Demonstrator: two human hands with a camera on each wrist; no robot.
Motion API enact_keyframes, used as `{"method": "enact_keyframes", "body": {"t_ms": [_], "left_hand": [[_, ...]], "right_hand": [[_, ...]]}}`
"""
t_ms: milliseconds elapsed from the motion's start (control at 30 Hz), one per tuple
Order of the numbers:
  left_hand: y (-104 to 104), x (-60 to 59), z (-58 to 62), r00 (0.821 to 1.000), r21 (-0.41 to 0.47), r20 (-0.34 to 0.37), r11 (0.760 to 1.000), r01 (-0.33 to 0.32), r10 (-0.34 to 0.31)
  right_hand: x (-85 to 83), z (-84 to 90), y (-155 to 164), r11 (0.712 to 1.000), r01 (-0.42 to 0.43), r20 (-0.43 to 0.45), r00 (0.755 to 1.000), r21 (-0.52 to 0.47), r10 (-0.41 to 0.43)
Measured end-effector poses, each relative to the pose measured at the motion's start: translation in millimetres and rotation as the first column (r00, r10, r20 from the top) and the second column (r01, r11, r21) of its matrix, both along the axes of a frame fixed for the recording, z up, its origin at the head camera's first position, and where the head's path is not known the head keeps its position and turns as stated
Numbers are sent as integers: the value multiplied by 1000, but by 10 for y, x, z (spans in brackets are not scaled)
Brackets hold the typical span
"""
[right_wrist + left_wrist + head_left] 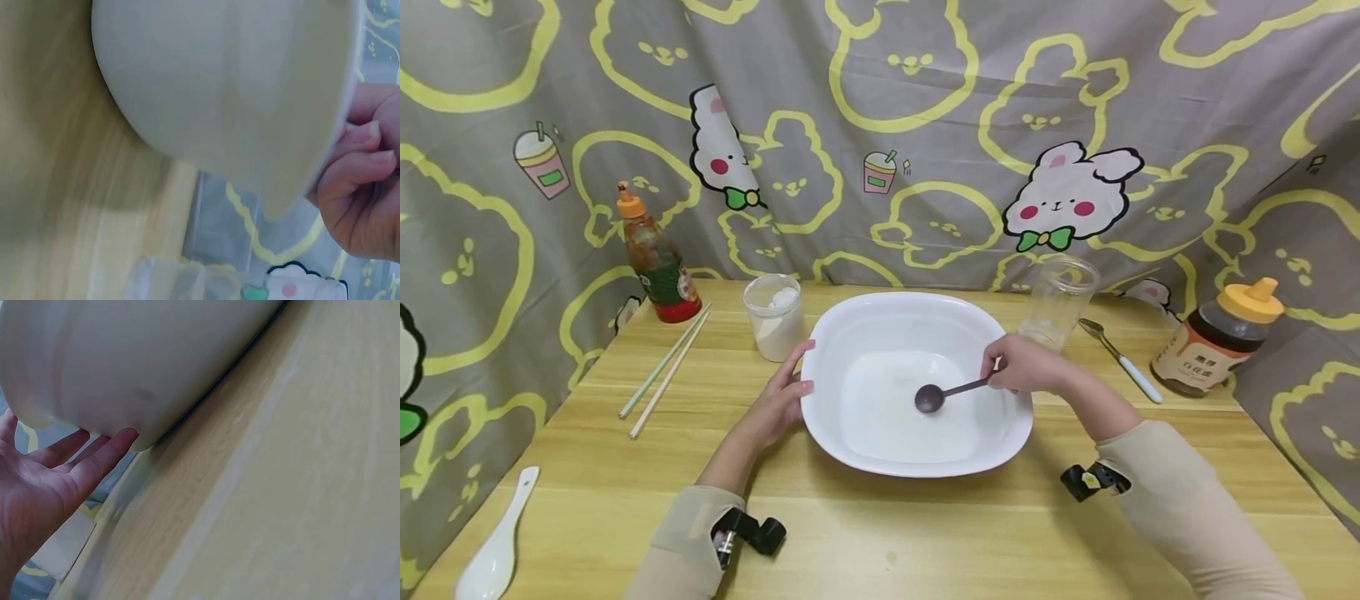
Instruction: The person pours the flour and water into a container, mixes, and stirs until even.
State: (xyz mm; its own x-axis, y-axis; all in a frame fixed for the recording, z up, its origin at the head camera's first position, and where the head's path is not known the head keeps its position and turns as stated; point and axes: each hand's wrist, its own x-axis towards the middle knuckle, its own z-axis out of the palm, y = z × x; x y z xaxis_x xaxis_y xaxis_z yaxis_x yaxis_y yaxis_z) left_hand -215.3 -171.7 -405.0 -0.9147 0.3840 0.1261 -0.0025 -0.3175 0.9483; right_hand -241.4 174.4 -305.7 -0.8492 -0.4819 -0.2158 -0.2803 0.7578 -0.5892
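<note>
A white oval basin (917, 307) stands on the table in the middle of the head view. My left hand (775, 408) is at its left side, fingertips against the rim. In the left wrist view, the left fingers (103, 459) are fairly straight and touch the outer wall. My right hand (1024, 364) reaches over the basin's right rim and pinches the handle of a dark brown measuring spoon (929, 399). The spoon's small round bowl is over the inside of the basin. Curled right fingers (356, 178) show beside the rim in the right wrist view, where the spoon is hidden.
Behind the basin are a tub of white powder (777, 332) and a clear plastic jar (1051, 308). Leftward lie chopsticks (670, 367), a red sauce bottle (662, 271) and a white soup spoon (493, 558). A blue-handled utensil (1138, 379) and a honey bottle (1206, 346) are at the right.
</note>
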Motion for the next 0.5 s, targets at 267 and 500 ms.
{"method": "enact_keyframes", "body": {"t_ms": [267, 500], "left_hand": [[-6, 7, 2, 1000, -2, -3, 1000, 7, -7], [-5, 5, 13, 1000, -10, -5, 1000, 9, -9]], "right_hand": [[-86, -87, -97, 996, 80, -4, 997, -33, -80], [-44, -194, -245, 994, 34, 110, 994, -106, -22]]}}
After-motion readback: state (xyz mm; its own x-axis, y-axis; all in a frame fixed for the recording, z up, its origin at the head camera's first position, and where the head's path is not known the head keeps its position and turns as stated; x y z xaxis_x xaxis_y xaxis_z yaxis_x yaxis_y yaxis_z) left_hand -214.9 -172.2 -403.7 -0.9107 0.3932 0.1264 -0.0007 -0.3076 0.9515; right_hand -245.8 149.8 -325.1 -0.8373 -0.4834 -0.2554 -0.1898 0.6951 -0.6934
